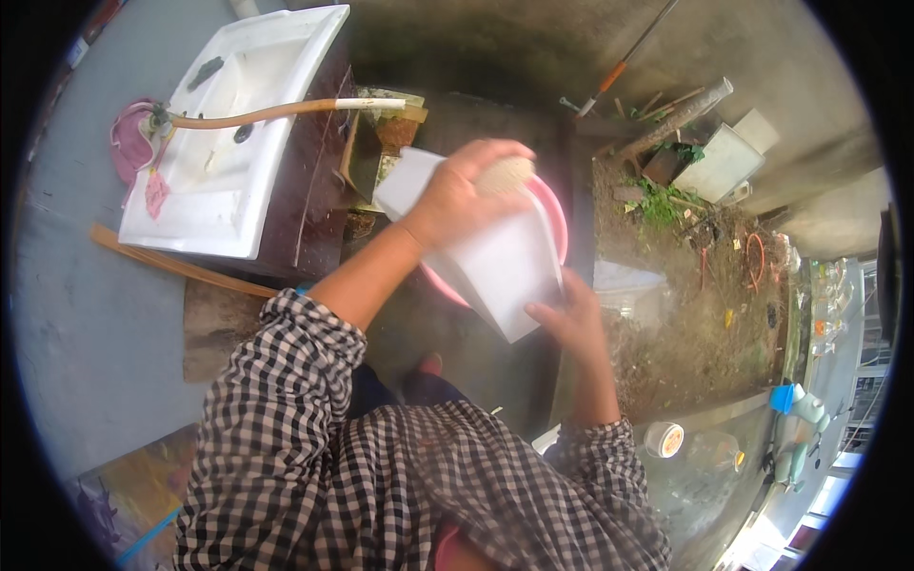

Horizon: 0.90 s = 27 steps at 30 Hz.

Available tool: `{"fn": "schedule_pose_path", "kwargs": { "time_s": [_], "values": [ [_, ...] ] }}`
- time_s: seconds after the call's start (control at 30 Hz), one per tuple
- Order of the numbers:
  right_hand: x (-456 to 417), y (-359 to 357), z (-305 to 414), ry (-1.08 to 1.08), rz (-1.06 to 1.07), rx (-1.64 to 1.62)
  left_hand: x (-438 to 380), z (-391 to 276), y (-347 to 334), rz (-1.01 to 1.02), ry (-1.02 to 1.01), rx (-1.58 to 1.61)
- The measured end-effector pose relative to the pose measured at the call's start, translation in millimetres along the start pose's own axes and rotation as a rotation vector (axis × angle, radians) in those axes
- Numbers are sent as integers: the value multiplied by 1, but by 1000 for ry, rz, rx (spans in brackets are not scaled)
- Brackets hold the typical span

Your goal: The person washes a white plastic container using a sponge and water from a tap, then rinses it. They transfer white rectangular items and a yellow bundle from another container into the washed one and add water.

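Note:
A white, box-like rectangular piece (500, 278) is tilted in front of me, above a round pink basin (553, 214) that it partly hides. My right hand (575, 310) grips its near right edge, with the thumb on the upper face. Over its far part, my left hand (460, 196) is closed around a beige, rough-textured pad (507, 176), perhaps a loofah or sponge. The left fingers are blurred. I cannot tell whether the pad touches the white surface. The inside of the basin is mostly hidden.
A white ceramic sink (243, 171) on a dark cabinet (307, 193) stands at the left, with a brown hose (264, 113) across it. Pink cloth (134, 143) hangs by the tap. A soil bed (685, 314) with debris lies right. A white tub (664, 439) stands near my right elbow.

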State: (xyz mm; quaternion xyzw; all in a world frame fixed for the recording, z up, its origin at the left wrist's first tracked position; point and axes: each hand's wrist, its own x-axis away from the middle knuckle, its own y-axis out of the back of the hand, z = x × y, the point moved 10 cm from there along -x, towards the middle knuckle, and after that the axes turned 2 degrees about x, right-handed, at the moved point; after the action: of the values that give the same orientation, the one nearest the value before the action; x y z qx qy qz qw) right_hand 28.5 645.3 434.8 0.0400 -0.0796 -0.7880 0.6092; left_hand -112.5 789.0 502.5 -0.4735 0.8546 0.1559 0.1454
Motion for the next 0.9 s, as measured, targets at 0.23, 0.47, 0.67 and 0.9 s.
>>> {"fn": "schedule_pose_path", "kwargs": {
  "time_s": [0.23, 0.47, 0.67, 0.9],
  "values": [
    [18, -4, 17, -20, -209, 17, 45, -85, -64, 160, -511, -346],
    [40, -5, 1, 139, -226, -73, -14, 17, 60, -209, -272, -669],
    [35, 10, -19, 93, -273, -73, 61, -66, -71, 88, -508, -408],
    [41, -4, -6, 117, -221, -44, 4, 6, 25, -146, -268, -666]
  ]
}}
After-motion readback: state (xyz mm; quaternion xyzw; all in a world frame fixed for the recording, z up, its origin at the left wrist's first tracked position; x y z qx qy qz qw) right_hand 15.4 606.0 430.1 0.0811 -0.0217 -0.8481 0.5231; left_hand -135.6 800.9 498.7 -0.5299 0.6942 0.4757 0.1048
